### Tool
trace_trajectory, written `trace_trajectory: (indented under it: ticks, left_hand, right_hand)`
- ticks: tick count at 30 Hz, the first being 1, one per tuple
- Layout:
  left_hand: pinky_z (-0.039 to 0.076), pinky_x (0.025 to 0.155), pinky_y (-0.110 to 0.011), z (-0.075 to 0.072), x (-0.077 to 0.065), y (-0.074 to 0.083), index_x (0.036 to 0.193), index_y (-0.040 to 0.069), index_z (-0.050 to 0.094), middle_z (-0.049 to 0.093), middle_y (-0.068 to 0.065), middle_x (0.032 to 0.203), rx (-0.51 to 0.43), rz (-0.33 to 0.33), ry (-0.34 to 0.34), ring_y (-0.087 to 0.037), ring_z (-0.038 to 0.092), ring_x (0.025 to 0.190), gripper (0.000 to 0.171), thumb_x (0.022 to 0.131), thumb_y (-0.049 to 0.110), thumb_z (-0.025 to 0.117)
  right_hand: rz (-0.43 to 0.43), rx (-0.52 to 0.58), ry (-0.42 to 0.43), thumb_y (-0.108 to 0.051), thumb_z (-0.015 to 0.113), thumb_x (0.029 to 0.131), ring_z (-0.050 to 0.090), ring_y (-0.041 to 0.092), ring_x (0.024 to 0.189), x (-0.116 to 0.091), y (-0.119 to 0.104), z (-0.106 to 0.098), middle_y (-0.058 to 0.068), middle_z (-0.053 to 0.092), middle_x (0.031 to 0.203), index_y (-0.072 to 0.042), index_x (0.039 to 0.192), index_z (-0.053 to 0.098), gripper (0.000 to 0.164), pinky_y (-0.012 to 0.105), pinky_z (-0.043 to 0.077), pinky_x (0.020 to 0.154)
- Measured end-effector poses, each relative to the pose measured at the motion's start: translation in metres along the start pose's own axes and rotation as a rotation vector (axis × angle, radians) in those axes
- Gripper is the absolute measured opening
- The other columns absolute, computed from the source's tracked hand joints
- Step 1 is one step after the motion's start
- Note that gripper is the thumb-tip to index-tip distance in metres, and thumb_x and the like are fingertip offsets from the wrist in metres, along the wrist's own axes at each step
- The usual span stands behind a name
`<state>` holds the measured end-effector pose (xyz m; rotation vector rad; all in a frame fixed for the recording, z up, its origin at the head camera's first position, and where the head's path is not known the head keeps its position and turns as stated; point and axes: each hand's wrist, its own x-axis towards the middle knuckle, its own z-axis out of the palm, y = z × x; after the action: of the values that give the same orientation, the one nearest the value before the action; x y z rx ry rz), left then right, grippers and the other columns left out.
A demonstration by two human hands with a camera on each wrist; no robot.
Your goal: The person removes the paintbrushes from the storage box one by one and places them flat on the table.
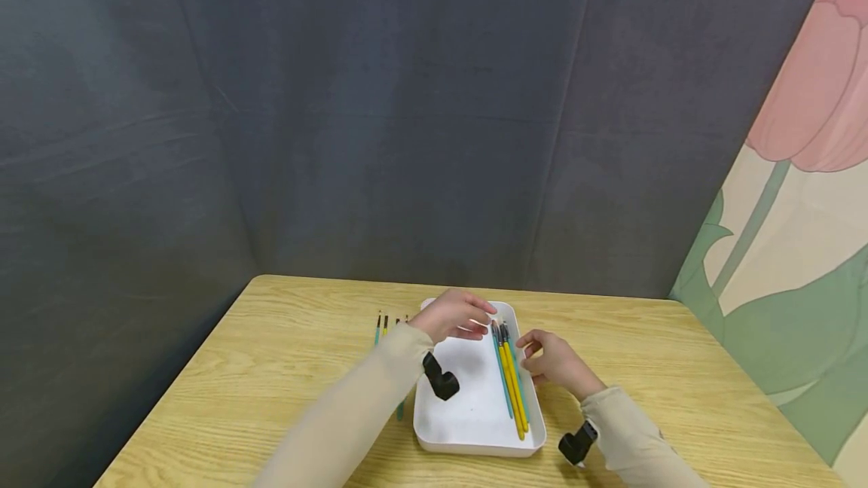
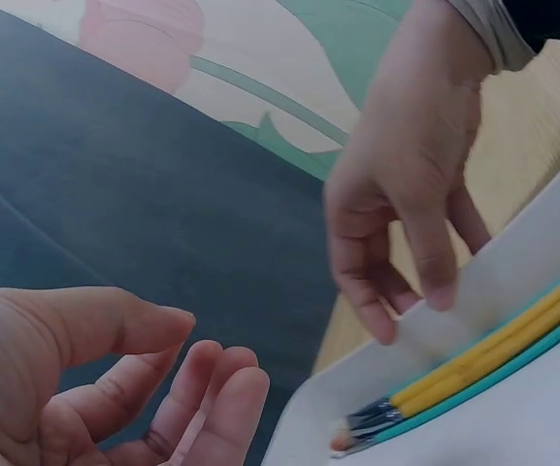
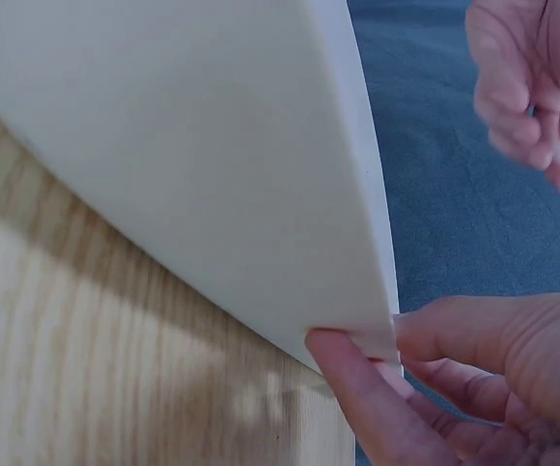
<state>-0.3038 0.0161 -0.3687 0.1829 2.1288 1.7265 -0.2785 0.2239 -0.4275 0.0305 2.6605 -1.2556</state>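
A white rectangular tray (image 1: 464, 398) lies on the table. Along its right side rest several paintbrushes (image 1: 514, 382), yellow- and teal-handled, with bristles at the far end. My left hand (image 1: 456, 316) hovers over the far part of the tray, fingers loosely bent and holding nothing. In the left wrist view the thumb of that left hand (image 2: 115, 379) is close to its fingers, apart from the brushes (image 2: 493, 359). My right hand (image 1: 554, 360) is at the tray's right wall. The right wrist view has the right hand (image 3: 474, 388) pinching the tray's rim (image 3: 372, 252) between thumb and fingers.
More paintbrushes (image 1: 377, 328) lie on the wooden table (image 1: 305, 352) left of the tray, partly hidden by my left sleeve (image 1: 359, 405). A dark cloth (image 1: 407, 134) hangs behind the table. A wall with a painted tulip (image 1: 807, 96) stands at the right.
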Motion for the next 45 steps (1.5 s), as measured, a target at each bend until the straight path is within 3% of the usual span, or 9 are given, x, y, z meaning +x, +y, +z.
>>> trace_trajectory:
  ticks: [8, 13, 19, 23, 30, 45]
  left_hand:
    - [0.060, 0.067, -0.028, 0.024, 0.015, -0.014, 0.108, -0.001, 0.071, 0.071, -0.013, 0.100, 0.010, -0.056, 0.011, -0.015, 0.062, 0.067, 0.024, 0.085, -0.001, 0.065]
    - [0.059, 0.067, -0.028, 0.038, 0.022, -0.023, 0.103, -0.003, 0.073, 0.072, -0.012, 0.101, -0.009, -0.109, 0.062, -0.013, 0.057, 0.062, 0.020, 0.084, -0.005, 0.064]
    - [0.060, 0.069, -0.029, 0.049, 0.030, -0.037, 0.099, -0.005, 0.074, 0.066, -0.005, 0.075, 0.027, -0.172, 0.133, -0.011, 0.052, 0.056, 0.018, 0.083, -0.006, 0.065]
    - [0.058, 0.060, -0.024, 0.053, 0.034, -0.046, 0.090, -0.004, 0.074, 0.056, -0.002, 0.061, 0.087, -0.203, 0.153, -0.011, 0.050, 0.052, 0.010, 0.083, -0.002, 0.067]
    - [0.058, 0.058, -0.023, 0.055, 0.038, -0.053, 0.077, -0.002, 0.070, 0.056, -0.004, 0.061, 0.084, -0.245, 0.152, -0.013, 0.053, 0.053, 0.007, 0.084, 0.000, 0.069]
    - [0.053, 0.048, -0.020, 0.057, 0.039, -0.055, 0.066, 0.001, 0.059, 0.054, -0.005, 0.056, 0.159, -0.211, 0.178, -0.012, 0.051, 0.045, 0.017, 0.080, -0.003, 0.069]
  right_hand:
    - [-0.003, -0.013, 0.000, 0.003, 0.066, 0.086, 0.055, 0.022, 0.079, -0.001, 0.000, 0.000, 0.012, 0.051, 0.094, 0.001, 0.112, 0.058, 0.027, 0.033, 0.060, 0.064]
    - [-0.024, -0.007, -0.005, 0.004, 0.065, 0.086, 0.055, 0.021, 0.079, -0.002, 0.000, -0.001, 0.012, 0.052, 0.094, 0.002, 0.111, 0.058, 0.026, 0.034, 0.060, 0.064]
    - [-0.036, 0.020, -0.005, 0.006, 0.064, 0.086, 0.055, 0.020, 0.077, -0.003, 0.000, -0.001, 0.012, 0.051, 0.092, 0.004, 0.111, 0.057, 0.026, 0.035, 0.059, 0.062]
    - [-0.021, 0.022, -0.003, 0.006, 0.064, 0.086, 0.055, 0.021, 0.077, -0.003, 0.000, -0.001, 0.012, 0.052, 0.092, 0.003, 0.111, 0.058, 0.027, 0.035, 0.060, 0.063]
    - [-0.009, 0.003, -0.008, 0.006, 0.065, 0.086, 0.054, 0.021, 0.078, -0.002, 0.000, -0.001, 0.013, 0.052, 0.094, 0.002, 0.112, 0.058, 0.027, 0.035, 0.060, 0.065]
    - [-0.011, 0.015, -0.014, 0.005, 0.064, 0.087, 0.054, 0.021, 0.079, -0.002, -0.001, -0.001, 0.013, 0.051, 0.094, 0.003, 0.112, 0.057, 0.027, 0.034, 0.060, 0.065]
